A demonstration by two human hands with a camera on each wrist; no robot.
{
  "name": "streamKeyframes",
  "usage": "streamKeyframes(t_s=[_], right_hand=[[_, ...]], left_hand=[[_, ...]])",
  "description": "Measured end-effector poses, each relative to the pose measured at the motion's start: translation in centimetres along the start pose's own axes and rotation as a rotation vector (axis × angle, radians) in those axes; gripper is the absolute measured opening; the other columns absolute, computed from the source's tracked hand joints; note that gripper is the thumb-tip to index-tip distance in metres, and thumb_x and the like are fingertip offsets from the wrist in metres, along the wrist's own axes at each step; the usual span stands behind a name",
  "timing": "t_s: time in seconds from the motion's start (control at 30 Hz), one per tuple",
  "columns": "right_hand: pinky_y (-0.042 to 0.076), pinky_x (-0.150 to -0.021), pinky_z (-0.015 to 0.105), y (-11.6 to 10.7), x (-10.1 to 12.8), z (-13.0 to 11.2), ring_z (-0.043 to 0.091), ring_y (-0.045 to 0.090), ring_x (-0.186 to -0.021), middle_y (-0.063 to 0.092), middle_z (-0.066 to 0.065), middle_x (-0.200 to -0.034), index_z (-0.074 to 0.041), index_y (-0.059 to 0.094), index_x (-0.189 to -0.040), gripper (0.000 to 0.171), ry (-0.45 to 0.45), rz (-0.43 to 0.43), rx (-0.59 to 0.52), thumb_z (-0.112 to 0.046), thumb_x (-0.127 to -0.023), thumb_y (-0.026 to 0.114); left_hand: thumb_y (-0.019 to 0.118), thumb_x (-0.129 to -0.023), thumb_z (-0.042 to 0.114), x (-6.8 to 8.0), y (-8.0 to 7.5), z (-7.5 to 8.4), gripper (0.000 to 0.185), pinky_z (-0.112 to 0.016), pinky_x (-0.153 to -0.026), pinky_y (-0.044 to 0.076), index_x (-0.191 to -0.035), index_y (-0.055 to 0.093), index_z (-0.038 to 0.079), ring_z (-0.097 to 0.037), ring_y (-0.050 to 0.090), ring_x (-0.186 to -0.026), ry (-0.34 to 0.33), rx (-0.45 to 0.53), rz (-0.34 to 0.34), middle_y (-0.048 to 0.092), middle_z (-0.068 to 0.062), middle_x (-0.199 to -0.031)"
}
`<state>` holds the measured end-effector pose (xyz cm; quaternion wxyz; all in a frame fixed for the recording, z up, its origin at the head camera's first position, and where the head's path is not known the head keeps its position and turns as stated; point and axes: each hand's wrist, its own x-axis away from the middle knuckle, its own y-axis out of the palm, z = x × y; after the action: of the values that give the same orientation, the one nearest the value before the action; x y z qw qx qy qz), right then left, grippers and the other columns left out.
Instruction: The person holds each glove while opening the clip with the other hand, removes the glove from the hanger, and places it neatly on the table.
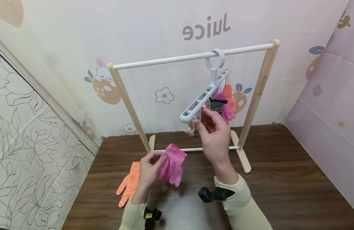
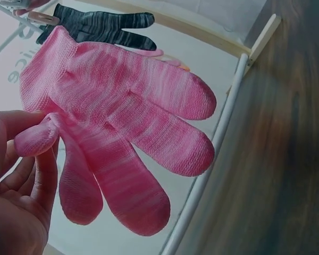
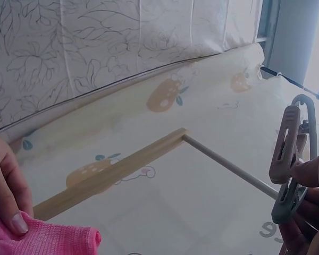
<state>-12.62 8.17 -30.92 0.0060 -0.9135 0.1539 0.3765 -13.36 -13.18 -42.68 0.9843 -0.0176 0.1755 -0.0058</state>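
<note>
The left hand (image 1: pixel 149 166) pinches one pink glove (image 1: pixel 172 163) at its cuff, fingers dangling above the surface (image 1: pixel 280 191). The right hand (image 1: pixel 212 134), raised with wrist bent back, squeezes one clip (image 3: pixel 287 175) under the white hanger (image 1: pixel 205 94). Three gloves already hang there; one orange glove (image 1: pixel 129 183) lies flat.

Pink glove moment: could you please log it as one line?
left hand holds pink glove | right hand pinches clip on hanger | orange glove on table
</note>
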Motion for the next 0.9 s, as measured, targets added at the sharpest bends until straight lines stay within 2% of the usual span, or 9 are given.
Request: streamKeyframes(t_s=[0.27, 0.5, 0.6, 0.7, 0.9], right_hand=[[0.053, -0.09, 0.029, 0.0, 0.2, 0.1, 0.022, 0.064, -0.101, 0.066, 0.013, -0.113, 0.004, 0.065, -0.125, 0.038, 0.009, 0.0, 0.011, 0.007, -0.087, 0.071], [0.053, -0.09, 0.029, -0.1, 0.2, 0.1, 0.022, 0.064, -0.102, 0.065, 0.013, -0.114, 0.003, 0.064, -0.125, 0.039, 0.021, 0.003, 0.004, 0.007, -0.087, 0.071], [0.053, -0.09, 0.028, 0.0, 0.3, -0.1, 0.022, 0.064, -0.102, 0.065, 0.014, -0.113, 0.005, 0.064, -0.125, 0.039, 0.022, 0.007, -0.011, 0.008, -0.087, 0.071], [0.053, -0.089, 0.027, 0.0, 0.2, -0.2, 0.022, 0.064, -0.101, 0.065, 0.015, -0.112, 0.007, 0.064, -0.124, 0.038, 0.02, 0.011, -0.028, 0.01, -0.087, 0.07], [0.053, -0.089, 0.028, -0.2, 0.2, -0.2, 0.021, 0.064, -0.101, 0.065, 0.014, -0.111, 0.007, 0.064, -0.123, 0.038, 0.018, 0.013, -0.026, 0.011, -0.086, 0.07]], left_hand=[[0.074, -0.087, -0.002, 0.5, -0.5, -0.5, 0.006, -0.021, -0.064, 0.052, -0.092, 0.072, -0.005, -0.011, 0.065, -0.073, -0.06, -0.025, 0.018, 0.071, -0.017, -0.084], [0.075, -0.086, 0.0, 0.2, -1.2, -3.7, 0.005, -0.021, -0.062, 0.052, -0.091, 0.074, 0.0, -0.012, 0.065, -0.074, -0.077, -0.061, 0.055, 0.071, -0.013, -0.085], [0.077, -0.087, 0.004, 0.3, -1.5, -4.2, 0.006, -0.022, -0.061, 0.052, -0.092, 0.074, 0.003, -0.012, 0.065, -0.075, -0.087, -0.073, 0.062, 0.071, -0.009, -0.085], [0.077, -0.087, 0.005, 0.4, -1.7, -4.2, 0.006, -0.023, -0.06, 0.051, -0.092, 0.074, 0.003, -0.013, 0.065, -0.075, -0.092, -0.093, 0.056, 0.071, -0.008, -0.085], [0.075, -0.087, 0.002, 0.9, -1.7, -2.1, 0.006, -0.023, -0.059, 0.051, -0.093, 0.073, 0.0, -0.016, 0.064, -0.074, -0.077, -0.105, 0.03, 0.07, -0.015, -0.085]])
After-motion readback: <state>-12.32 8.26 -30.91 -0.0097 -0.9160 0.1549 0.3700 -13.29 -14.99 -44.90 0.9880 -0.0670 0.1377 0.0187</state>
